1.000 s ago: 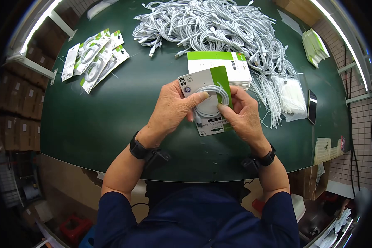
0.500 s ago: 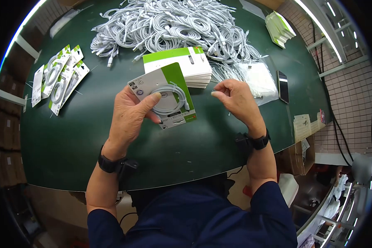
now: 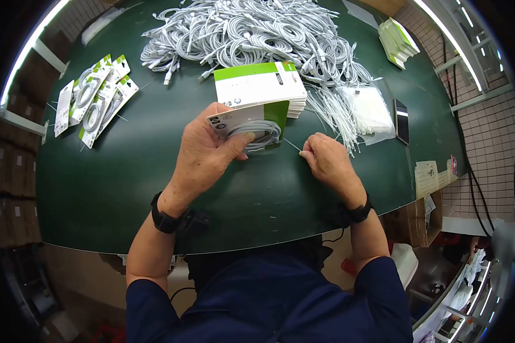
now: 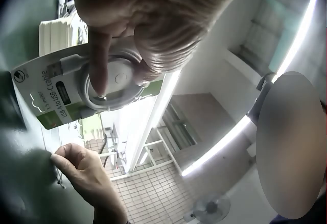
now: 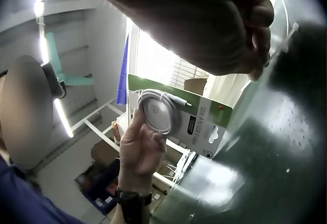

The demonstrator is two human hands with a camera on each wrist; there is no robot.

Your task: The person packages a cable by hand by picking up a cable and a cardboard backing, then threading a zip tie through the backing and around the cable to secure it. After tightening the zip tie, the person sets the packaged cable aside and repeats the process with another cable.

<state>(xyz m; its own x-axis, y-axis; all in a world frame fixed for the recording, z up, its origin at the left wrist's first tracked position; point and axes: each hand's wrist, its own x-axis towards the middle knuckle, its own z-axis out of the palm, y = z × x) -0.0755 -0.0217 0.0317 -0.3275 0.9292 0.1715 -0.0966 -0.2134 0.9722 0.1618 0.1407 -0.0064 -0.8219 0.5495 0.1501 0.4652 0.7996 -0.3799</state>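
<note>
The left hand [image 3: 203, 150] grips a white and green card [image 3: 276, 117] by its left part, thumb pressing a coiled white cable [image 3: 261, 131] against it. In the left wrist view the card [image 4: 45, 83] reads "USB-A to USB-C cable", with the coil [image 4: 88, 93] on its front. To the right, apart from the card, the right hand [image 3: 329, 162] pinches a thin white tie [image 3: 292, 146] between thumb and forefinger. The tie [image 5: 286, 41] also shows at the fingertips in the right wrist view.
Behind the card stands a stack of cards [image 3: 257, 88]. A heap of white cables [image 3: 252, 34] covers the far side. Loose ties [image 3: 335, 114], a bag of ties [image 3: 373, 111] and a phone [image 3: 401, 121] lie right. Carded cables [image 3: 100, 98] lie left.
The right hand left the card, reached toward the ties and came back nearer with one tie in its fingers. The left hand kept the card and tilted it.
</note>
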